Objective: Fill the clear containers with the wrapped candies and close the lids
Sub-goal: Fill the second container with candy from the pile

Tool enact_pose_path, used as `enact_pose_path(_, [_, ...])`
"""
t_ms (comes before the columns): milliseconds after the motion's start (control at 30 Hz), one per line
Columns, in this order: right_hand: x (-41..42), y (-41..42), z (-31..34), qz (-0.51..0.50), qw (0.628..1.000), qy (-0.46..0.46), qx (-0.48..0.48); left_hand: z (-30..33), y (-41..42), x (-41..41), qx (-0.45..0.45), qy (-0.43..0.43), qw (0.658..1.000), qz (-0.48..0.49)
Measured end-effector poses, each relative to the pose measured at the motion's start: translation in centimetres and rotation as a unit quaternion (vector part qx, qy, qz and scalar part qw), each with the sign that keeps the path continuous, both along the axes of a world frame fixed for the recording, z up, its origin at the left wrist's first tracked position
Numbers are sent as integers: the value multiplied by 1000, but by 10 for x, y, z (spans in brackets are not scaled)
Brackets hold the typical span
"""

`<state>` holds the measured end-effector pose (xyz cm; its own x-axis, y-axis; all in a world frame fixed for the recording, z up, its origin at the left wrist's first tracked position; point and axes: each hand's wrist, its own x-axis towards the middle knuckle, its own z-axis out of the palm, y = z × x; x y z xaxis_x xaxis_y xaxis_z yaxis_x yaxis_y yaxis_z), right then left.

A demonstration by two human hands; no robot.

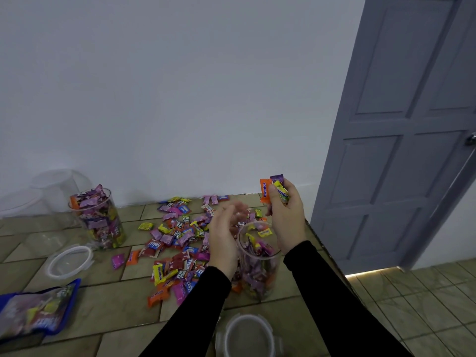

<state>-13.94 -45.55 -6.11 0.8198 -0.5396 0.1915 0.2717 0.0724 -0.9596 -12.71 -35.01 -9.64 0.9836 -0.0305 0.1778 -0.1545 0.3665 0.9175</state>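
Right hand (284,215) grips candies (275,189) above container (258,264); left hand (223,238) seemingly empty.

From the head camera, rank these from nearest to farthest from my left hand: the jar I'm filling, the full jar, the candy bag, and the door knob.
From the left hand:
1. Jar being filled, right beside it.
2. Full jar, far left by the wall.
3. Candy bag, lower left.
4. Door knob, far right.

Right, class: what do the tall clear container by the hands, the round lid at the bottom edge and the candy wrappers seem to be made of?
Tall clear container: probably rigid clear plastic, since the candies show through its wall. Round lid: translucent plastic, seemingly with clip tabs. Candy wrappers: thin glossy printed film, crimped at the ends.
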Motion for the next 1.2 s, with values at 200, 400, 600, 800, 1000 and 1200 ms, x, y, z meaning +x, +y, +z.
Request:
enact_pose_path(200, [-2, 2, 2, 24, 999, 15, 22, -19, -7, -11, 9, 141, 981, -129])
enact_pose_path(400, [-14, 2, 13, 89, 993, -3, 80, -20, -12, -10, -39, 155, 974, -158])
enact_pose_path(600, [-14, 4, 11, 105, 994, -27, 7, -18, -14, -9, -81, 157, 969, -171])
enact_pose_path(800, [-10, 1, 6, 122, 991, -49, -24, -21, -12, -8, 3, 117, 983, -139])
enact_pose_path(1000, [-6, 2, 2, 141, 987, -60, -49, -24, -14, -5, 13, 115, 986, -122])
enact_pose_path(1200, [-10, 1, 5, 174, 984, -22, -15, -25, -14, -1, 39, 90, 990, -101])
